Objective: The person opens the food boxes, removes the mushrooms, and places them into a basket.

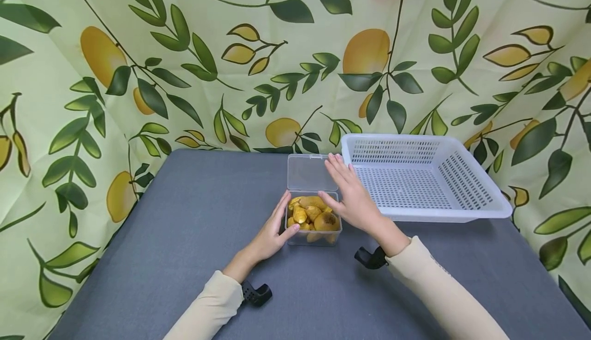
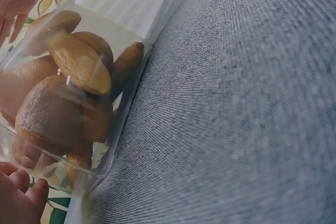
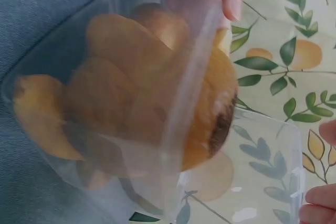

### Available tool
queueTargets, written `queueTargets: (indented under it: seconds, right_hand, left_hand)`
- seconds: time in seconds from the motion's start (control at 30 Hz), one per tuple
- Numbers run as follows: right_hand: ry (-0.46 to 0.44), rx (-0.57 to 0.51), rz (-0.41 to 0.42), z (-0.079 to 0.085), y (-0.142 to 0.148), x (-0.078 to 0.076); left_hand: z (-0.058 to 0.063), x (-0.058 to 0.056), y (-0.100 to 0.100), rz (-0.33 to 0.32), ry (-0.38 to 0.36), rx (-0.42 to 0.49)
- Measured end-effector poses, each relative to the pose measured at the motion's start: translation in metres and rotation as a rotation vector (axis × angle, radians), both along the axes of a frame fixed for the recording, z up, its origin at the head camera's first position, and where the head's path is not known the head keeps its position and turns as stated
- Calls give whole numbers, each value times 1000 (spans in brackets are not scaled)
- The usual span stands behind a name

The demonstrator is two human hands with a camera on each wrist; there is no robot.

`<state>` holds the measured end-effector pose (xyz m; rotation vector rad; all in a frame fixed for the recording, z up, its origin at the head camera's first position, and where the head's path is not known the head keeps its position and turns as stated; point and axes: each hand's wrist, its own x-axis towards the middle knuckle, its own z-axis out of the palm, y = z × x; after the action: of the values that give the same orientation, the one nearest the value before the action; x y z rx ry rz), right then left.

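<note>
The clear box [image 1: 301,239] sits upright near the middle of the surface [image 1: 208,217], filled with yellow-brown pieces [image 1: 313,212] whose tops come close to the rim. Its hinged lid [image 1: 307,172] is folded back behind it. The left hand [image 1: 270,235] lies along the box's left side, thumb towards the front corner; its grip is spread, thumb and fingers apart. The right hand [image 1: 353,199] slants over the right rear corner with fingers straight and its grip likewise apart; whether its fingertips actually touch the lid's edge is hard to tell.

Good handling here would mean bracing the box lightly with the left palm, since thin plastic could flex or slide if squeezed. The lid is best swung by its free edge, evenly, sparing the hinge. Any proud piece should be nudged down first, lest it catch. The white basket [image 1: 425,216], just right of the box, leaves that wrist limited room.
</note>
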<state>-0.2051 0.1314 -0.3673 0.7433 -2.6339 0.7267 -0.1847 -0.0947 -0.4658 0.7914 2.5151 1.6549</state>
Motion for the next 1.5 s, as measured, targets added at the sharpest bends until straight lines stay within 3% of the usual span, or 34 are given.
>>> queueTargets:
  seconds: [0.23,0.57,0.93,1.17,1.5]
  right_hand:
    - [-93,22,11,5,0,-16]
    - [-201,19,26,4,1,-40]
    - [-289,18,33,-4,5,-57]
    - [-255,24,42,-8,8,-58]
    - [-227,-13,32,-8,16,-44]
  left_hand:
    - [-6,-1,-1,14,34,56]
    - [-10,-1,0,12,21,120]
    - [-12,3,4,0,-57,172]
    - [-17,3,5,-4,-47,200]
    - [-22,1,5,-47,-47,319]
